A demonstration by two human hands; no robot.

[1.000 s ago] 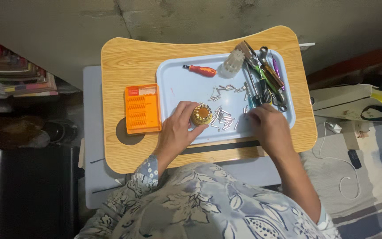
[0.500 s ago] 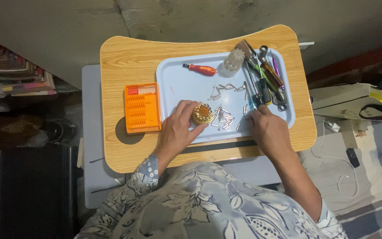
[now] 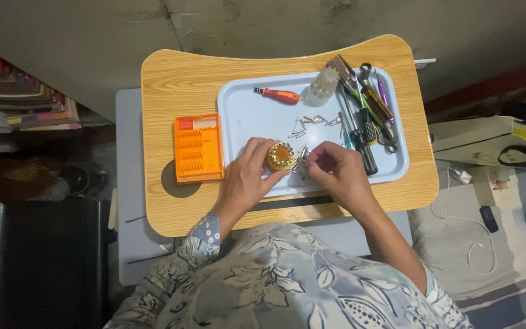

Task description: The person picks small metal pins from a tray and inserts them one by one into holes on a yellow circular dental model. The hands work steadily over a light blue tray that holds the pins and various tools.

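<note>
The round brass-coloured part, ringed with small holes or pins, rests on the pale blue tray, near the tray's front edge. The left hand is closed on it, thumb and fingers pinching its rim and steadying it. Just right of the part lie a few small silver pins, touching or nearly touching it. The right hand sits just beyond these pins, fingertips drawn together toward them; whether a pin is actually pinched between them cannot be told.

Further back on the tray lies a second scatter of silver pins. Behind those, toward the tray's far edge, lie a red-handled screwdriver and a ribbed translucent cap. Along the tray's right side is a heap of hand tools. Left of the tray, on the wooden lap desk, sits an orange bit case.

Judged from the hand positions, the step in hand is pin work at the brass part, fitting or removing. The next move would call for a fine fingertip grip on one pin, the left hand keeping the part from turning.
</note>
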